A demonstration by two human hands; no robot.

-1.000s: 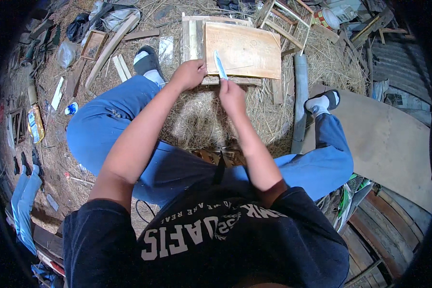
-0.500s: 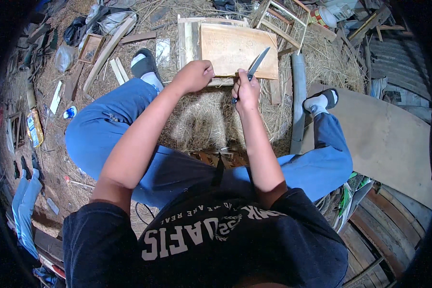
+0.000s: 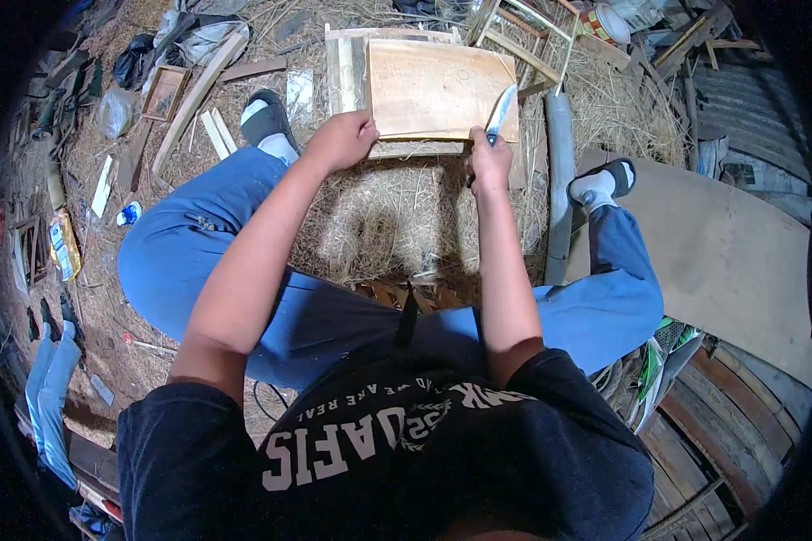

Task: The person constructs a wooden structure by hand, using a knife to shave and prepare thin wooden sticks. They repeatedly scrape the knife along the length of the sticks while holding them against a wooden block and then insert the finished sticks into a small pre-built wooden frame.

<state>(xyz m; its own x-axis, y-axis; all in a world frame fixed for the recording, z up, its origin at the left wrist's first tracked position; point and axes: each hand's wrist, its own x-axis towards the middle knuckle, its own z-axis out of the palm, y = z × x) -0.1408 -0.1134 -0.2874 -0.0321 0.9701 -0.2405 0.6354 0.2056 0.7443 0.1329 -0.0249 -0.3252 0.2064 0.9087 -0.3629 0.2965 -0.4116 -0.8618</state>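
My right hand [image 3: 490, 164] is closed around the dark handle of a knife [image 3: 502, 110], its blade pointing up and away over the right part of a thin wooden board [image 3: 438, 86]. The knuckles of this hand lie by the board's near edge. At the board's near left corner, my left hand [image 3: 341, 142] is curled with its fingers closed; what they hold, if anything, is hidden. Under the board are pale wood strips [image 3: 347, 77], showing along its left, far and near sides.
Straw [image 3: 388, 216] covers the ground between my legs. A grey pipe [image 3: 559, 171] lies right of the board, beside a large flat sheet [image 3: 713, 252]. Beyond stand a slatted wooden frame [image 3: 523, 54] and a bucket [image 3: 607, 27]. Planks [image 3: 203, 95] and a small wooden tray [image 3: 165, 93] lie left.
My hands have moved apart along the board's near edge, the left one leftward to the corner and the right one rightward with the knife. The blade now stands more upright.
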